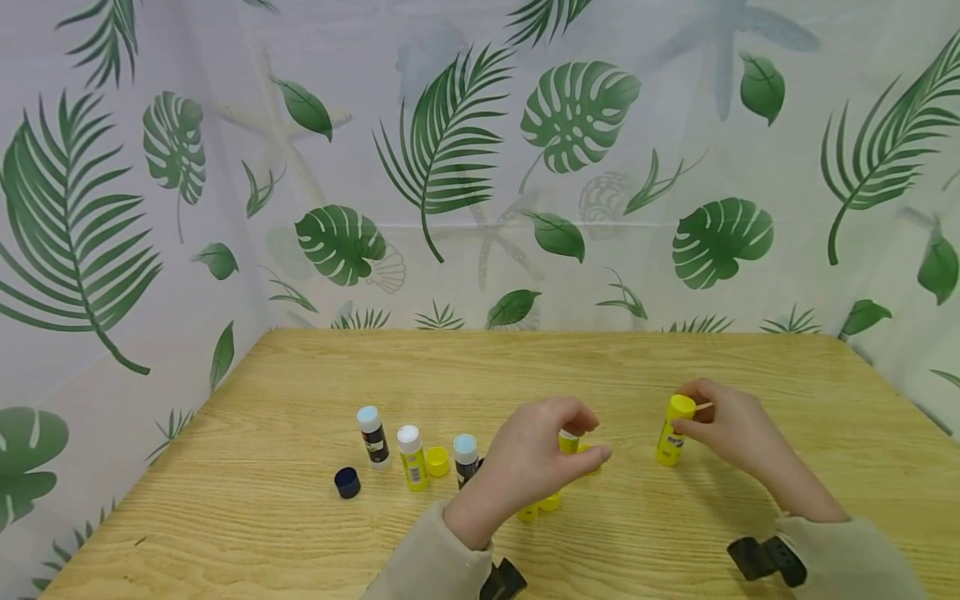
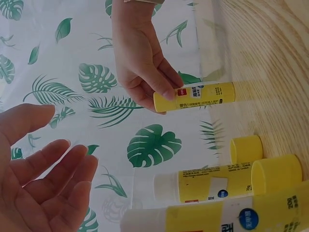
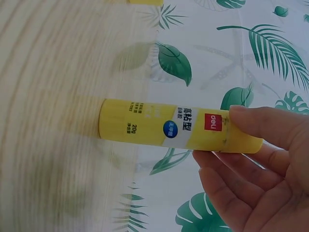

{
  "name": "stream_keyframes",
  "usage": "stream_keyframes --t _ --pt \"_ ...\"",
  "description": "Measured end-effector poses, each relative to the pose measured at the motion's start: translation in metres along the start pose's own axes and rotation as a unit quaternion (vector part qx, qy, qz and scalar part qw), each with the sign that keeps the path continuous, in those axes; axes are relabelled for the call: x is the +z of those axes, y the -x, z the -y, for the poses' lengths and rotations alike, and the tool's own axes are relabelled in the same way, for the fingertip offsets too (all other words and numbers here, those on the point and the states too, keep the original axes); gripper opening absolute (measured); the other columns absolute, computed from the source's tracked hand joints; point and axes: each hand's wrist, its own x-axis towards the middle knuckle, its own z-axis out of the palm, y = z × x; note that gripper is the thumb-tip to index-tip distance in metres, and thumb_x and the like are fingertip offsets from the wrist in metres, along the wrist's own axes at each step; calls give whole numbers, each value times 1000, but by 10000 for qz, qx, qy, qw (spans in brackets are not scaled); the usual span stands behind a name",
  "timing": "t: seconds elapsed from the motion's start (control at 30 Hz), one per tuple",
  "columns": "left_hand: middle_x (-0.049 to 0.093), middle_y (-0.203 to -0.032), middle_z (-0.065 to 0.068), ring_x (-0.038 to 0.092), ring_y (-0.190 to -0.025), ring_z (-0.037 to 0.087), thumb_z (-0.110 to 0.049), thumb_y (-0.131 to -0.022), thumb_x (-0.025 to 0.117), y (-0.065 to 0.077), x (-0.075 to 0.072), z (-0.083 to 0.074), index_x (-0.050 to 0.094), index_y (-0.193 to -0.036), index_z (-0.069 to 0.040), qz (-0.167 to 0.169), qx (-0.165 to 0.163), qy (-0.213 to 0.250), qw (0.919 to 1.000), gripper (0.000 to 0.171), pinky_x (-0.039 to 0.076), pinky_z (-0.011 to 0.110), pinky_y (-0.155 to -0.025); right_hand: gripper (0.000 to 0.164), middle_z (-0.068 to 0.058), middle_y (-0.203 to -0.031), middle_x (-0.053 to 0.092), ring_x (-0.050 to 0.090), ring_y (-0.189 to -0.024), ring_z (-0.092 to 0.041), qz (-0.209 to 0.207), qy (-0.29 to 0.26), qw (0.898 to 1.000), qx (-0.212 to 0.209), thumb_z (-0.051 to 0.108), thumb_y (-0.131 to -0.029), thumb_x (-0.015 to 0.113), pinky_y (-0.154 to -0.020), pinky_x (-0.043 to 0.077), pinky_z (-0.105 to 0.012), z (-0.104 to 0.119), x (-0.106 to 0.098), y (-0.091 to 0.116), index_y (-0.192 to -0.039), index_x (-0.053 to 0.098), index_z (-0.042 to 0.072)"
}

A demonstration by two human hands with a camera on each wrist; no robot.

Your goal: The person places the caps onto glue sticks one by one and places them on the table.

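Note:
My right hand pinches a yellow glue stick near its capped top, between thumb and fingers. The stick stands upright, its base right at the tabletop; its red and blue label marks face the right wrist view. My left hand hovers over the middle of the table with relaxed, parted fingers and nothing in them. Below and beyond it, the left wrist view shows two yellow glue sticks, a nearer one and a farther one, both with white tops uncovered. Two yellow caps lie beside them, one small and one nearer.
Left of my hands stand a dark glue stick with a pale blue top, an uncapped yellow one and another dark one. A dark cap and a yellow cap lie near them. A leaf-patterned cloth backs the wooden table.

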Motion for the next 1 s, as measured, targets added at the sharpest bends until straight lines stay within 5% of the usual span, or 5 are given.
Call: stream_keyframes --t 1.0 --pt "62 -92 -5 57 -84 7 -29 -83 62 -1 1 -2 63 -97 -11 243 -69 -187 9995 22 43 16 -70 42 -26 -101 55 57 -85 -37 54 -2 10000 56 9 -79 65 -62 50 -39 0 -2 1 -112 48 -11"
